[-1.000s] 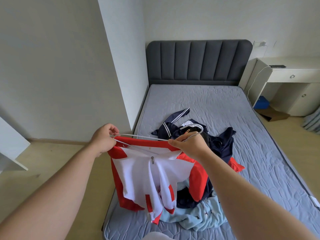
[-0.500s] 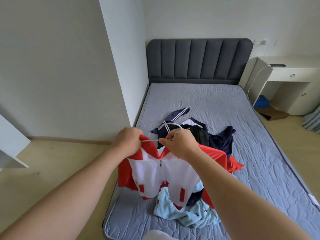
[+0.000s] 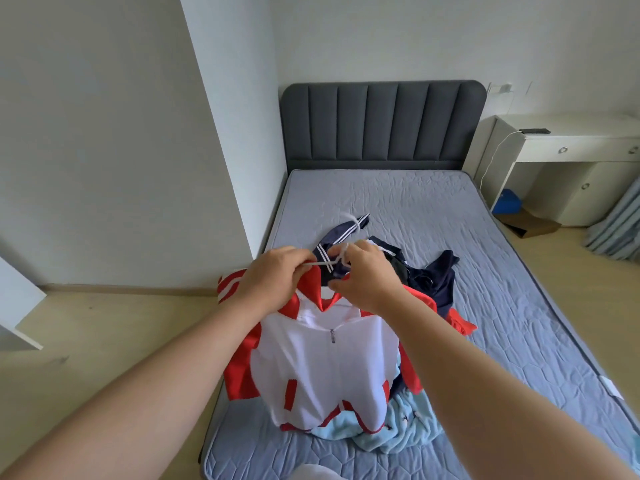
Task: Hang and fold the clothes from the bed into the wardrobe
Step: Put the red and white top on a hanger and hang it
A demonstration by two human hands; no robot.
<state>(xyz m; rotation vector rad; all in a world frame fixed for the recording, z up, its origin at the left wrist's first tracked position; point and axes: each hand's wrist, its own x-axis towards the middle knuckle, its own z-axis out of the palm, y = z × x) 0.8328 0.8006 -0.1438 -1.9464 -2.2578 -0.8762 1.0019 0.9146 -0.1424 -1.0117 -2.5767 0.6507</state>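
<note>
Bare mattress [image 3: 415,202] beyond the clothes pile [image 3: 433,282]; wall corner [image 3: 221,150] close on the left, desk [image 3: 588,152] far right.

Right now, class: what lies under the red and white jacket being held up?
A light blue garment pokes out beneath the jacket on its hanger, lying on the grey mattress; navy clothes lie behind it. Whatever else sits beneath is covered by the jacket.

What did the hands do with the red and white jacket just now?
The left hand slid right along the thin white wire hanger to the right hand, so it now grips the red-and-white zip jacket at its collar, not its shoulder. The right hand kept holding the hanger. The navy clothes and light blue garment stayed on the grey quilted bed.
</note>
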